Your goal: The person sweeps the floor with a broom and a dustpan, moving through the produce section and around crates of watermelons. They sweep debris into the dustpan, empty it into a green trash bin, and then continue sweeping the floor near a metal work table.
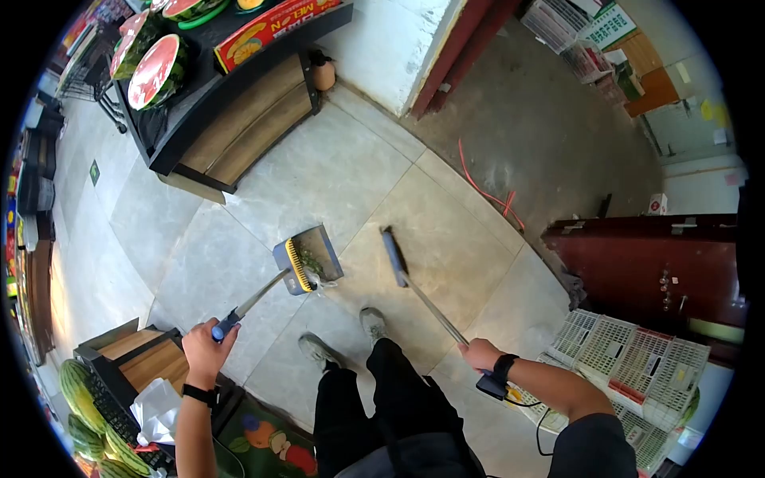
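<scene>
Fruit shop floor, sweeping job. The person's left hand (pixel 205 344) has a closed grip around the blue end of the dustpan handle (pixel 253 301), fingers fully wrapped. The right hand (pixel 480 353) has the same tight grip, wrapped on the upper end of the broom handle (pixel 434 309).

The dustpan (pixel 324 241) sits on the tiled floor (pixel 343 167) in front of the shoes (pixel 373 323), tilted, with the mouth facing the broom side. The broom head (pixel 393 255) is down on the tile to the right of it, near but apart, with a gap of bare tile between them.

Progress, my read: a small heap of greenish scraps (pixel 310 261) is already in the pan by the yellow comb edge, so at least one load is collected. The tiles around the pan look mostly free of litter, and any fine dust is too small to tell. The pan is not emptied yet. The rough concrete patch past the tiles, where an orange cable (pixel 488 191) lies, looks dusty; I can't tell if it has been swept.

Around:
- Black display stand (pixel 239 119) with cut watermelons (pixel 155 72), upper left.
- Whole watermelons (pixel 76 390) and a white plastic bag (pixel 155 410) by the left arm.
- White plastic crates (pixel 629 358) and a dark red door (pixel 653 263) on the right.
- A black band on each wrist, and a small black device (pixel 492 388) hanging under the right one.
</scene>
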The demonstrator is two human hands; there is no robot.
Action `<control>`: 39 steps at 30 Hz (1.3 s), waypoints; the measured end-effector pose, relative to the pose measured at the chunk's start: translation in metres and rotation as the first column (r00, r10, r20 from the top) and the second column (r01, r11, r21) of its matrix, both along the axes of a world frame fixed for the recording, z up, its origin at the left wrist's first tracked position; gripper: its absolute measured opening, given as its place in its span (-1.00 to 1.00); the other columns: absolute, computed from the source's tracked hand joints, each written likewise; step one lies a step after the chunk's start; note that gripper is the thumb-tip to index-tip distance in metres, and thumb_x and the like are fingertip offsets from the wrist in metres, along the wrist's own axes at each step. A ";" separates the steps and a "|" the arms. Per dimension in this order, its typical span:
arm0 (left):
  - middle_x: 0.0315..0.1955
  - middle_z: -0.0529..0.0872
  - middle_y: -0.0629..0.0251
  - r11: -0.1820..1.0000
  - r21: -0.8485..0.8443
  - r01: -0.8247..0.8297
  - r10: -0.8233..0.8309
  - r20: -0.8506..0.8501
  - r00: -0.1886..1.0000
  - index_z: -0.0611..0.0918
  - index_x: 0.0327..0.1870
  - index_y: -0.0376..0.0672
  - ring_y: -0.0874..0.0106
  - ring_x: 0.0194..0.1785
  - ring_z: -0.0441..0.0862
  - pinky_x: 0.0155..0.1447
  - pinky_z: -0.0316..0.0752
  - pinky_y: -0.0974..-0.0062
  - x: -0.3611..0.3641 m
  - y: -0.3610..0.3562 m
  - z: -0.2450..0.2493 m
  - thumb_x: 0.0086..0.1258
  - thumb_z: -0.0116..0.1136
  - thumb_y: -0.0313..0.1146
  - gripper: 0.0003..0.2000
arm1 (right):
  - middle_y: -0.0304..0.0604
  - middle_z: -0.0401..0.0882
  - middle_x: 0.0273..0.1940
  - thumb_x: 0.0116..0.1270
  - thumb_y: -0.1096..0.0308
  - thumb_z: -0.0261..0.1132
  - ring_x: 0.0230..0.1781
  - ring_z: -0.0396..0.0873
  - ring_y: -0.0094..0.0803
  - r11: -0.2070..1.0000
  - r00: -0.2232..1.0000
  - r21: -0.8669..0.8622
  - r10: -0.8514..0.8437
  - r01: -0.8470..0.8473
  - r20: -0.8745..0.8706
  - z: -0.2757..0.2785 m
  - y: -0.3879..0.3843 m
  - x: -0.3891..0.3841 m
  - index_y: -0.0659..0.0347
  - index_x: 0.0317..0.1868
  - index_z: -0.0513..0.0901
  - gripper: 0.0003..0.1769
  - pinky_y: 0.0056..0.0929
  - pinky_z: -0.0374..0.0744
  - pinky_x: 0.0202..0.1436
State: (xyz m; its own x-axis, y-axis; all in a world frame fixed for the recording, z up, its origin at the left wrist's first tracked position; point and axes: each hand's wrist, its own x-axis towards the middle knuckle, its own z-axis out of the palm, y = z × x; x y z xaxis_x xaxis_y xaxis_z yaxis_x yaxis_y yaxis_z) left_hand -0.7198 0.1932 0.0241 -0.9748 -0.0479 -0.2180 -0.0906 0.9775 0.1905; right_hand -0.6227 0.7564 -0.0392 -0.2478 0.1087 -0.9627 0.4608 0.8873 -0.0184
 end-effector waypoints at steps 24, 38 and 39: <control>-0.74 0.35 0.35 0.618 0.332 -0.712 0.730 0.092 0.677 0.40 -0.59 -0.33 0.63 -0.56 0.20 -0.52 0.18 0.50 0.254 -0.209 0.016 0.24 0.41 -0.33 -0.60 | 0.27 0.66 -0.23 0.43 0.34 -0.04 -0.15 0.67 0.09 0.935 0.650 0.262 0.355 -0.240 -0.672 -0.216 -0.345 -0.261 0.40 0.08 0.47 -0.64 -0.04 0.63 -0.10; -0.69 0.50 0.07 0.630 0.312 -0.711 0.747 0.005 0.665 0.48 -0.49 -0.38 0.32 -0.63 0.30 -0.47 0.28 0.30 0.256 -0.298 -0.022 0.27 0.39 -0.24 -0.61 | 0.20 0.64 -0.39 0.44 0.21 0.08 -0.36 0.61 0.20 0.878 0.746 0.159 0.470 -0.452 -0.472 -0.012 -0.220 -0.073 0.21 0.21 0.44 -0.58 0.09 0.56 -0.22; -0.69 0.49 0.05 0.645 0.272 -0.714 0.740 0.012 0.673 0.48 -0.50 -0.37 0.23 -0.64 0.28 -0.47 0.28 0.28 0.253 -0.300 -0.021 0.26 0.39 -0.24 -0.62 | 0.20 0.64 -0.38 0.43 0.21 0.09 -0.34 0.61 0.21 0.899 0.742 0.159 0.428 -0.408 -0.515 -0.009 -0.224 -0.075 0.20 0.17 0.47 -0.61 0.09 0.56 -0.21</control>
